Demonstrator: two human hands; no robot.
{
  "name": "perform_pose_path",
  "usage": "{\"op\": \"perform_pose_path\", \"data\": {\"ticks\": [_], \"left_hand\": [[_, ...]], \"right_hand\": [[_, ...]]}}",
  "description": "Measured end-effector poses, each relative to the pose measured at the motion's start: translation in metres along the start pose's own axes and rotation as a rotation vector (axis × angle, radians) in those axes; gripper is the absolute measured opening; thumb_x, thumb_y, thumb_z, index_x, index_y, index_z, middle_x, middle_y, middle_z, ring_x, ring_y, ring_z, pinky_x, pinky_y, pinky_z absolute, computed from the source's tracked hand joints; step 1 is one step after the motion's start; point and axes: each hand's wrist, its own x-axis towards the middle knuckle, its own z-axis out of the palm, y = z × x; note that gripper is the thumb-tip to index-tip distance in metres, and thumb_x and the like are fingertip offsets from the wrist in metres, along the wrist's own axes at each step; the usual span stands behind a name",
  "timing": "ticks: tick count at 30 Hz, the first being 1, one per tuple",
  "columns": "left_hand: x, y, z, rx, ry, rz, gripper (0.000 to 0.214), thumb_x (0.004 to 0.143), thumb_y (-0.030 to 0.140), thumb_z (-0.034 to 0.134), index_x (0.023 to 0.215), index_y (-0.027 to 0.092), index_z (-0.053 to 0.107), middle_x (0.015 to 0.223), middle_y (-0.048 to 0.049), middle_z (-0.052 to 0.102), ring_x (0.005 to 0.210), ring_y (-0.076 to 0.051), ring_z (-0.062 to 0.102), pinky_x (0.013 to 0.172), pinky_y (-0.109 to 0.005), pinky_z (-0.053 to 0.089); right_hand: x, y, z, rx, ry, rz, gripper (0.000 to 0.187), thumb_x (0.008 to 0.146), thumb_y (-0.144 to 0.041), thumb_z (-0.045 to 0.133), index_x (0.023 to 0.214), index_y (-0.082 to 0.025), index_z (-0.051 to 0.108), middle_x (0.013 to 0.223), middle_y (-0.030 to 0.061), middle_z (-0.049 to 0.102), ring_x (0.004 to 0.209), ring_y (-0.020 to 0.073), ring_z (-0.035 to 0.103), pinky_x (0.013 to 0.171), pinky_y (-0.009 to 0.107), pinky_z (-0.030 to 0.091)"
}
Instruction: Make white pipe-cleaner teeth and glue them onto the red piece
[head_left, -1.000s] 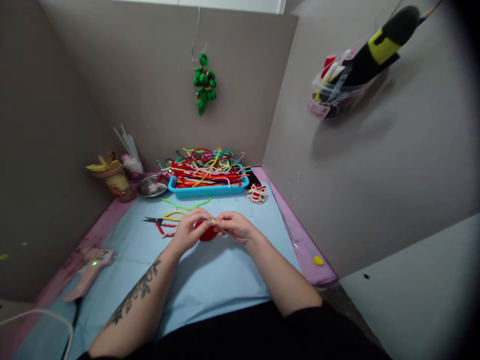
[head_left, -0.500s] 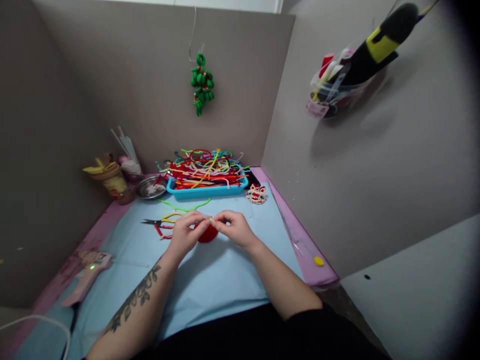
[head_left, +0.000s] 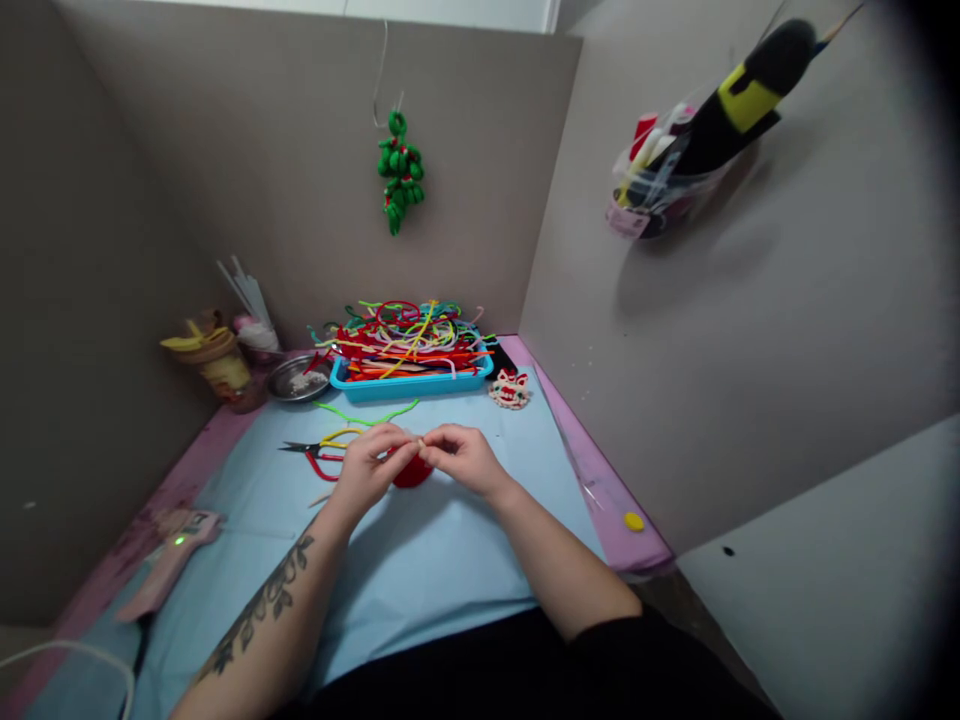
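My left hand (head_left: 369, 464) and my right hand (head_left: 463, 458) meet over the light blue mat (head_left: 420, 560), fingertips pinched together on a small pale piece (head_left: 421, 441) between them. A round red piece (head_left: 413, 472) sits just under the fingers, partly hidden by both hands. Whether the pale piece is joined to the red one I cannot tell. Small scissors (head_left: 300, 448) with yellow and red pipe cleaners (head_left: 330, 450) lie just left of my left hand.
A blue tray (head_left: 411, 386) piled with coloured pipe cleaners stands at the back. Beside it are a small red-and-white figure (head_left: 510, 390), a metal dish (head_left: 298, 380) and a cup (head_left: 217, 365). A green ornament (head_left: 397, 172) hangs on the wall. A pink device (head_left: 169, 555) lies left.
Both hands stay pinched together in the same spot, with only slight finger movement. The view has drifted a little to the right.
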Motion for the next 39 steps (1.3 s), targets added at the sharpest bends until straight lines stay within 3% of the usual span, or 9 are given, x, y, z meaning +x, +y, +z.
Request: {"op": "perform_pose_path", "data": {"ticks": [8,14,20,25,33,39], "left_hand": [[0.001,0.004,-0.007,0.016,-0.118,-0.029,0.016,0.084,0.027,0.060,0.074,0.018,0.069,0.073,-0.0040,0.067,0.070,-0.014,0.061,0.068,-0.026,0.047],[0.002,-0.002,-0.013,-0.008,-0.229,-0.101,0.019,0.084,0.029,0.059,0.076,0.018,0.071,0.071,-0.0035,0.066,0.068,-0.014,0.060,0.065,-0.025,0.046],[0.001,-0.003,-0.008,-0.018,-0.184,-0.171,0.019,0.081,0.030,0.060,0.072,0.018,0.071,0.069,-0.0034,0.066,0.066,-0.014,0.060,0.063,-0.024,0.046],[0.002,-0.002,-0.007,0.006,-0.130,-0.189,0.020,0.082,0.030,0.059,0.071,0.018,0.070,0.069,-0.0023,0.065,0.066,-0.014,0.058,0.064,-0.024,0.045],[0.002,-0.008,-0.009,-0.050,-0.164,-0.177,0.020,0.084,0.030,0.058,0.074,0.017,0.070,0.073,-0.0034,0.066,0.068,-0.014,0.060,0.066,-0.025,0.045],[0.002,-0.005,-0.008,-0.045,-0.151,-0.178,0.023,0.083,0.031,0.057,0.067,0.017,0.066,0.067,-0.0021,0.062,0.065,-0.013,0.056,0.064,-0.025,0.044]], "right_hand": [[-0.002,-0.005,0.000,-0.199,0.009,-0.088,0.011,0.074,-0.026,0.064,0.070,-0.016,0.065,0.066,0.0002,0.062,0.061,0.0110,0.054,0.062,0.023,0.044],[-0.002,-0.004,0.001,-0.344,-0.053,-0.188,0.008,0.076,-0.022,0.058,0.071,-0.018,0.062,0.067,0.0001,0.060,0.063,0.0121,0.053,0.065,0.025,0.043],[-0.003,-0.005,0.002,-0.438,-0.053,-0.206,0.011,0.081,-0.024,0.054,0.074,-0.020,0.061,0.072,0.0021,0.061,0.069,0.0143,0.054,0.069,0.027,0.044],[-0.002,-0.003,0.004,-0.328,-0.010,-0.135,0.014,0.081,-0.029,0.057,0.077,-0.018,0.065,0.075,0.0033,0.064,0.071,0.0145,0.056,0.070,0.027,0.044],[-0.001,0.002,0.007,0.138,-0.018,0.152,0.039,0.077,-0.053,0.062,0.073,-0.015,0.063,0.061,-0.0001,0.058,0.057,0.0117,0.053,0.057,0.025,0.044],[-0.001,0.002,0.012,0.203,-0.021,0.217,0.039,0.070,-0.054,0.068,0.073,-0.015,0.060,0.062,-0.0005,0.059,0.055,0.0106,0.053,0.056,0.024,0.043]]}}
